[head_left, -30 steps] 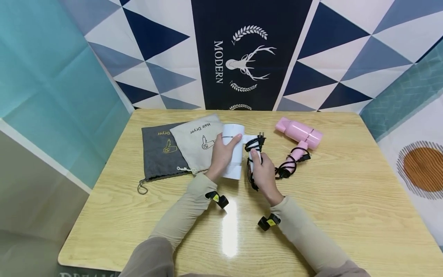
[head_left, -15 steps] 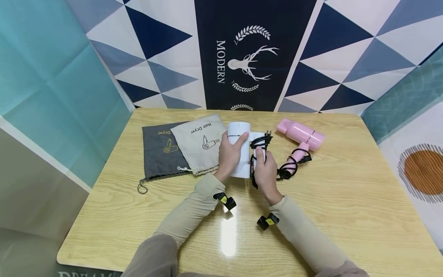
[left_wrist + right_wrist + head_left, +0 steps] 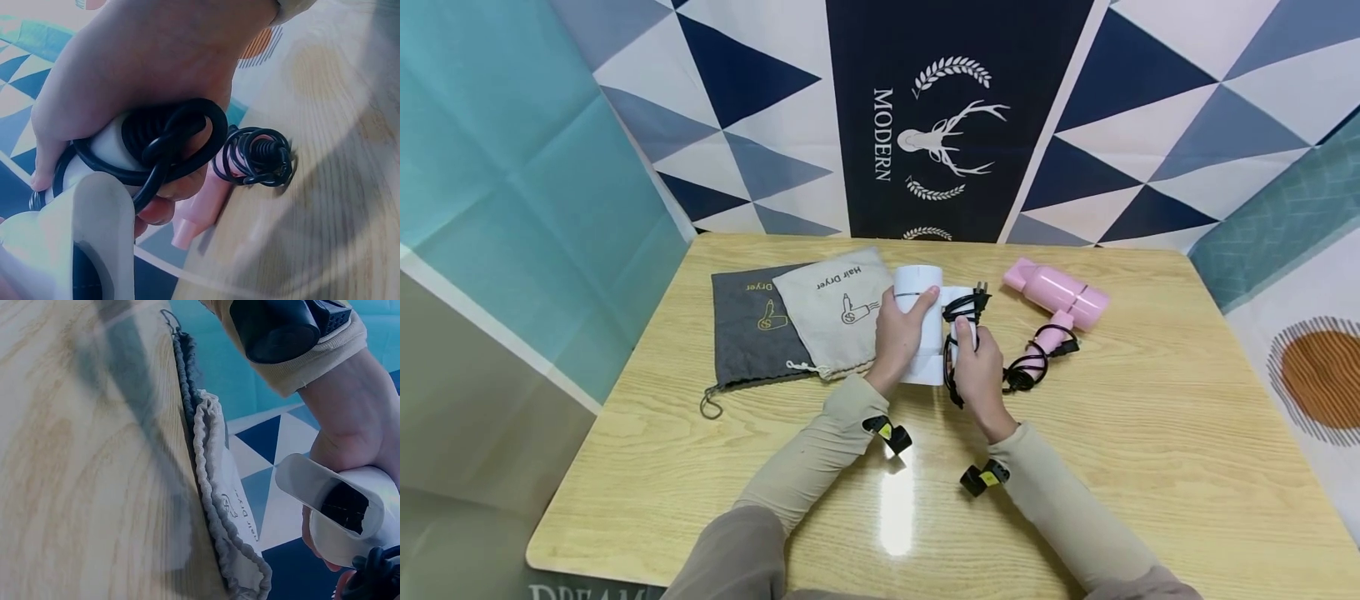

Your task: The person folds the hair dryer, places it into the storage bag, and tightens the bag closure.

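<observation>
I count two hair dryers, one white [image 3: 923, 333] and one pink [image 3: 1058, 293], and two drawstring bags, grey [image 3: 747, 329] and beige [image 3: 829, 308]

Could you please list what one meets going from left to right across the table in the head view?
Grey pouch → beige pouch → left hand → white hair dryer → right hand → pink hair dryer.
</observation>
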The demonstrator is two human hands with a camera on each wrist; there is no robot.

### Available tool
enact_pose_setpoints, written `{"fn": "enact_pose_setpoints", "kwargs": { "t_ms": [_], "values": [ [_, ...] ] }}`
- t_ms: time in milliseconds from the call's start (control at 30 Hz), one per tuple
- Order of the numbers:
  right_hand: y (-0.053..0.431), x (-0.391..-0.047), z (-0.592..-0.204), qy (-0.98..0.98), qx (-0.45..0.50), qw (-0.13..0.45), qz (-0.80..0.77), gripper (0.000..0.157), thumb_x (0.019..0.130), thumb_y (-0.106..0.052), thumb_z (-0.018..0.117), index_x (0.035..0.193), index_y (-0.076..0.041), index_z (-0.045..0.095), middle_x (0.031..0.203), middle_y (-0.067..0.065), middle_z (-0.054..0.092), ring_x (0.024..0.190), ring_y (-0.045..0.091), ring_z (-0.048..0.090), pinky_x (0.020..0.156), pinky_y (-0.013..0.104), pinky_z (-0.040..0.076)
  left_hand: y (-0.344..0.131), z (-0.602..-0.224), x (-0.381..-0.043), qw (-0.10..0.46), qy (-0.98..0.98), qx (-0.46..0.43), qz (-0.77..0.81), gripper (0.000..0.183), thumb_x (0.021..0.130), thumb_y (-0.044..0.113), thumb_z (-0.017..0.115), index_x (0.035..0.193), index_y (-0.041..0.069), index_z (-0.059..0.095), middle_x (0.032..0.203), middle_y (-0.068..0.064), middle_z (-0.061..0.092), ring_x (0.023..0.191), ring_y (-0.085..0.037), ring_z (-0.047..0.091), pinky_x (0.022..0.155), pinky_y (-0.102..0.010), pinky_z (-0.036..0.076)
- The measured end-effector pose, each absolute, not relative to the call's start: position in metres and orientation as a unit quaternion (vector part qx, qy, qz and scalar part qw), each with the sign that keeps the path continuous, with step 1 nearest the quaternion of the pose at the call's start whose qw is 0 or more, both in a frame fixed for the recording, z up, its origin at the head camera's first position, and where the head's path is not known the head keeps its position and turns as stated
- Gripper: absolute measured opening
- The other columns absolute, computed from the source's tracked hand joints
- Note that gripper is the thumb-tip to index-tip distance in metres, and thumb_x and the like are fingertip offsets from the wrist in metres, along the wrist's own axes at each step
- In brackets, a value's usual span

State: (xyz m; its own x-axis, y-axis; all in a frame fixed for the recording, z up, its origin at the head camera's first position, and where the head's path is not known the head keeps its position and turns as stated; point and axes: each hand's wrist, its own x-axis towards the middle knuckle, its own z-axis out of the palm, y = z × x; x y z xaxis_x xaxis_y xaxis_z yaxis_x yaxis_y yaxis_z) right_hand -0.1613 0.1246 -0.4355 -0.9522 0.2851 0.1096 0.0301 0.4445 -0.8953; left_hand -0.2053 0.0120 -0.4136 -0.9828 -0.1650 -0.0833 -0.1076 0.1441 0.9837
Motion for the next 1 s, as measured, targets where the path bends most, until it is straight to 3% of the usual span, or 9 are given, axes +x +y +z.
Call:
{"fn": "enact_pose_setpoints", "kwargs": {
  "t_ms": [367, 467, 733, 1000],
  "values": [
    [0.142, -0.175, -0.418, -0.883, -0.040, 0.022, 0.467, 0.067, 0.100, -0.059, 0.033, 0.114, 0.003, 0.054, 0.096, 0.022, 0.055, 0.092, 0.034, 0.054, 0.083, 0.044, 0.044, 0.005, -0.409, -0.213, 0.010, -0.711, 0.078, -0.699, 0.070, 0.089, 0.048, 0.065, 0.136, 0.003, 0.041, 0.108, -0.013, 0.059, 0.081, -0.018, 0.061, 0.069, -0.031, 0.054],
    [0.144, -0.177, -0.415, -0.882, -0.031, -0.006, 0.469, 0.068, 0.099, -0.061, 0.035, 0.120, 0.001, 0.054, 0.102, 0.020, 0.057, 0.095, 0.031, 0.054, 0.084, 0.041, 0.045, 0.001, -0.406, -0.213, 0.001, -0.706, 0.079, -0.704, 0.070, 0.090, 0.048, 0.065, 0.138, 0.004, 0.040, 0.109, -0.012, 0.059, 0.082, -0.018, 0.061, 0.069, -0.032, 0.054],
    [0.142, -0.174, -0.414, -0.853, -0.042, -0.017, 0.520, 0.061, 0.096, -0.060, 0.045, 0.107, -0.001, 0.059, 0.085, 0.009, 0.056, 0.075, 0.019, 0.052, 0.065, 0.028, 0.045, -0.003, -0.406, -0.216, -0.010, -0.682, 0.070, -0.727, 0.071, 0.092, 0.045, 0.063, 0.141, 0.003, 0.035, 0.110, -0.013, 0.059, 0.083, -0.017, 0.061, 0.070, -0.033, 0.055],
    [0.141, -0.170, -0.420, -0.844, -0.068, -0.020, 0.532, 0.060, 0.093, -0.061, 0.051, 0.096, -0.002, 0.062, 0.079, 0.004, 0.058, 0.072, 0.016, 0.054, 0.063, 0.025, 0.045, -0.001, -0.411, -0.214, -0.012, -0.678, 0.080, -0.731, 0.073, 0.092, 0.046, 0.063, 0.143, 0.004, 0.033, 0.113, -0.013, 0.058, 0.087, -0.018, 0.061, 0.073, -0.034, 0.054]
  ]
}}
